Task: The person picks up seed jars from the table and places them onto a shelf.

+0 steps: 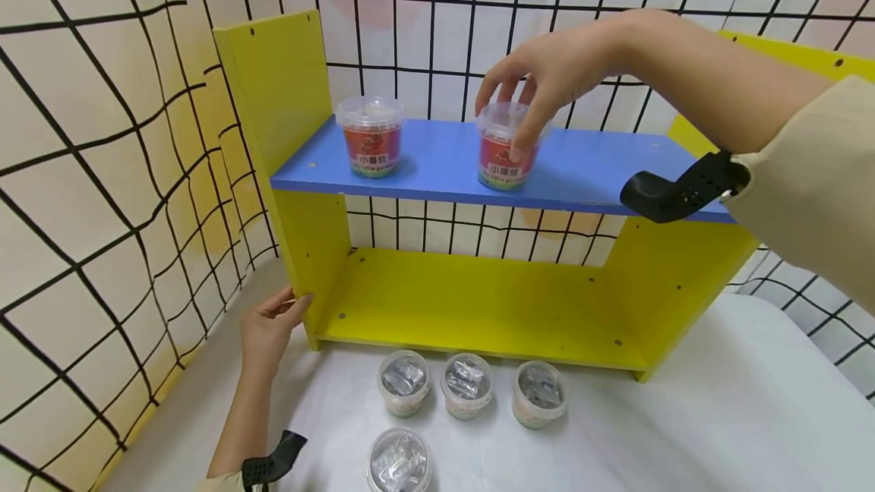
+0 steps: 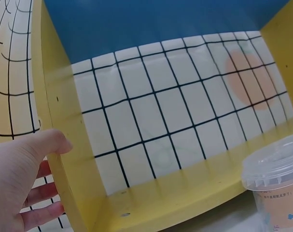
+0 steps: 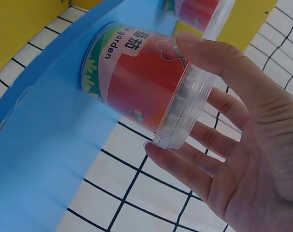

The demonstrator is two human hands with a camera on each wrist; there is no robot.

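Note:
My right hand (image 1: 557, 67) is around a clear-lidded plastic cup (image 1: 497, 167) with a red tomato label, standing on the blue shelf board (image 1: 437, 139). In the right wrist view the thumb lies on the label of this cup (image 3: 141, 92), and the other fingers bend round the lid's far side. To its left on the board is a matching cup (image 1: 372, 144). Low down, my left hand (image 1: 269, 332) grips the front edge of the yellow side panel (image 1: 273, 97). The left wrist view has the thumb inside this panel (image 2: 57, 111) and the fingers outside.
Several lidded cups (image 1: 468, 384) with silvery packets under their lids stand on the white tabletop (image 1: 656, 431) before the shelf. Below the blue board is a yellow bottom board (image 1: 472, 298). A black wire grid (image 1: 437, 29) rises behind and at the left.

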